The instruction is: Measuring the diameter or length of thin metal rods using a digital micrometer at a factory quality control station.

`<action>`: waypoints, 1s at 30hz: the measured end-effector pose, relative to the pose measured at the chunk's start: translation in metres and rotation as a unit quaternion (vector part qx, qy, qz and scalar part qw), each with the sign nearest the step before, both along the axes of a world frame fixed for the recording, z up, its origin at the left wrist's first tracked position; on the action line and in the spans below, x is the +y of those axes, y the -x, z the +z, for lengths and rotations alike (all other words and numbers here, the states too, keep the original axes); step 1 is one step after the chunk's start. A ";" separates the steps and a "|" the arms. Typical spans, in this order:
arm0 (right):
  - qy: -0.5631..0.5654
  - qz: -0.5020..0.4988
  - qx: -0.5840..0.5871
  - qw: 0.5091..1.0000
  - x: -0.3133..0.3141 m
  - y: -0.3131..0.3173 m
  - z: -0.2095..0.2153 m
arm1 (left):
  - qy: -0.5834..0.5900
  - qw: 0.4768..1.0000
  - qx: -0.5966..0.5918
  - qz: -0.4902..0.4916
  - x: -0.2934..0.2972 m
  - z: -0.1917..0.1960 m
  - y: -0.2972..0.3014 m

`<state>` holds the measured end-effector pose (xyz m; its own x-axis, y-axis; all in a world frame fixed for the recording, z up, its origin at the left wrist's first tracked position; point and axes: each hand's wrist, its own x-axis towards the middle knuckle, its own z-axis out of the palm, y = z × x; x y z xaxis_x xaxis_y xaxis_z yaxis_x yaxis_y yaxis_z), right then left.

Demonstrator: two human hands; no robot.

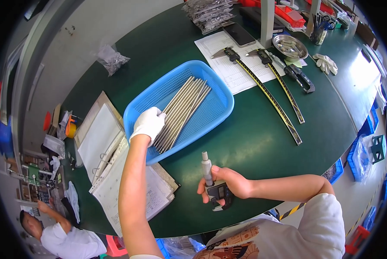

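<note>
My left hand (pixel 149 124), in a white glove, reaches into a blue plastic basket (pixel 132 105) with a perforated bottom. Its fingers are curled at the edge of a bundle of slim metal rods (pixel 183 113) and close on a rod there; the fingertips are partly hidden. The rods lie slantwise, side by side. Bare and nearer to me, my right hand (pixel 232 183) grips a digital micrometer (pixel 207 172), its thimble pointing up and its small display facing me. The micrometer is held above the green tabletop, apart from the basket.
An open ring binder (pixel 105 159) with papers lies left of the basket. Two digital calipers (pixel 262 88) and another micrometer (pixel 298 77) rest by printed sheets, near a phone (pixel 239 34), metal bowl (pixel 289 46) and white glove (pixel 326 64). Another person (pixel 63 235) works at lower left.
</note>
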<state>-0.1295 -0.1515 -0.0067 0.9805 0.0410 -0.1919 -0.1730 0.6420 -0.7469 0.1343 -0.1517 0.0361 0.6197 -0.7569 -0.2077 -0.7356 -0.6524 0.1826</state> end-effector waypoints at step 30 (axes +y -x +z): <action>-0.092 -0.118 0.051 0.987 -0.007 0.000 0.007 | 0.611 0.576 0.535 0.099 0.152 -0.020 0.123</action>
